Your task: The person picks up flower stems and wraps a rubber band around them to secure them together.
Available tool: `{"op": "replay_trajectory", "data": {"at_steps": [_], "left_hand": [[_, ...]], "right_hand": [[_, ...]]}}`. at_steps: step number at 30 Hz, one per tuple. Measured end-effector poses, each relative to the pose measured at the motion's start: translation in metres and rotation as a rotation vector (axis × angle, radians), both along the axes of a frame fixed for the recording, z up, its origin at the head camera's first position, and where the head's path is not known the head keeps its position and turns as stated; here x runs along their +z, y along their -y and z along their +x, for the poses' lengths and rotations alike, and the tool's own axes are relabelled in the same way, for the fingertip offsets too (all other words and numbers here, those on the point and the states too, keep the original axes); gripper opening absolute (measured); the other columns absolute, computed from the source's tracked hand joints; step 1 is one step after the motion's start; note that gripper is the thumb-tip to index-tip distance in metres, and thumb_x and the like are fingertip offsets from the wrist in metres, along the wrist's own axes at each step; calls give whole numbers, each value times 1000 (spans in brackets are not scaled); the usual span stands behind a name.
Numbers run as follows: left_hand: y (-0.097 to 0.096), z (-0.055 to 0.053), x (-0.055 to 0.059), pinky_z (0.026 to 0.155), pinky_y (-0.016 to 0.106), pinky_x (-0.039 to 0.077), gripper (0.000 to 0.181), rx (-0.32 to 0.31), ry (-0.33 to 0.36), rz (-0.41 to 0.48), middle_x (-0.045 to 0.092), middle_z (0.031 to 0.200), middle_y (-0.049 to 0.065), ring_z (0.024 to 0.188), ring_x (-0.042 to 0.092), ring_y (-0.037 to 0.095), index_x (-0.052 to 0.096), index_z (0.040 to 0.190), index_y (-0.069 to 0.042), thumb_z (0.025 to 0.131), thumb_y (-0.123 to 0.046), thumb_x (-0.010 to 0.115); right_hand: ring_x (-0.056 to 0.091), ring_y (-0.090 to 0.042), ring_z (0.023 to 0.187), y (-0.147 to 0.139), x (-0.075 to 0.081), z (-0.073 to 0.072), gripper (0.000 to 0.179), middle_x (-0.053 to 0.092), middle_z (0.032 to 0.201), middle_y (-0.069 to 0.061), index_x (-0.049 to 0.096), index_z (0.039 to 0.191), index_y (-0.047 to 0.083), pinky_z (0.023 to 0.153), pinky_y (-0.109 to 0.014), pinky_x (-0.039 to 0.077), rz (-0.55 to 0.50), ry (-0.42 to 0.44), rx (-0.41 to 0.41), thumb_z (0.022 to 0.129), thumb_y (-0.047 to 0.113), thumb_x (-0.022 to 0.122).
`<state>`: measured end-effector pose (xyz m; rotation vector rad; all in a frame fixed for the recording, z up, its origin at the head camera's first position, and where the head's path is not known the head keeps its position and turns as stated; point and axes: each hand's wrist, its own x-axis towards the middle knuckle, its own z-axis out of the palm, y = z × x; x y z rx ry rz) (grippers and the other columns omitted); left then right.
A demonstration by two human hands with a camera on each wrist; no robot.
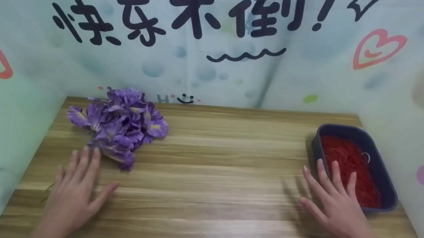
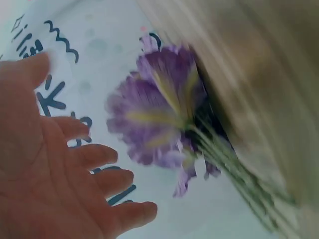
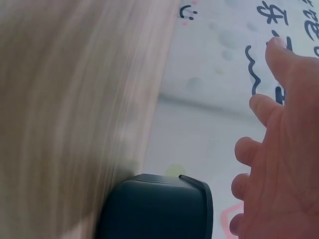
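at eight o'clock over the surface [image 1: 222, 168], the left hand [image 1: 75, 189] hovers, spread and empty; purple flowers [image 1: 120, 124] lie just ahead at ten; across at four, the right hand [image 1: 339, 209], splayed too, likewise empty; at two sits the blue tub [image 1: 380, 174], red strands [image 1: 338, 151] inside.

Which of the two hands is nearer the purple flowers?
The left hand: its reach ends close to the purple flowers, while the right hand is near the dark blue tub.
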<state>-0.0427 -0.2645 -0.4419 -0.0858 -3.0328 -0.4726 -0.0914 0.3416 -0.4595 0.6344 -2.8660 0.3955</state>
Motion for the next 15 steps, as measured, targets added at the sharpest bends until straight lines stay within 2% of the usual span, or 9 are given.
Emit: {"op": "replay_trajectory", "data": {"at_steps": [3,8,12,14,15], "left_hand": [[17,-10,8,129,89,17,101,20,91,-40,15,178,43,166,17,68,17,172,15,111,-48,68],[41,-32,14,125,90,23,101,25,243,-111,24,167,52,158,25,73,28,159,28,111,-52,66],[49,-49,16,126,85,29,109,17,370,-73,22,163,56,154,28,76,27,156,32,109,-58,68],[50,-57,19,116,76,51,110,29,422,-32,33,159,58,140,54,70,27,156,32,108,-57,69],[50,-61,20,105,69,60,108,39,449,-5,46,150,58,125,67,63,31,156,30,107,-57,70]], "right_hand": [[-27,-4,172,2,2,-4,73,19,189,-13,46,172,17,138,-79,-9,11,-7,12,111,55,61],[-26,-4,171,7,1,-10,72,14,188,-5,47,172,17,139,-78,-7,18,-12,44,112,55,60],[-24,-3,171,14,1,-12,70,24,186,-16,48,171,17,140,-75,-8,9,4,66,112,51,62],[-24,-2,170,18,2,-14,70,29,184,-21,49,171,18,140,-76,-7,9,15,74,111,51,63],[-23,-2,170,20,2,-15,70,31,183,-23,49,171,18,140,-77,-6,10,22,78,111,50,64]]}}
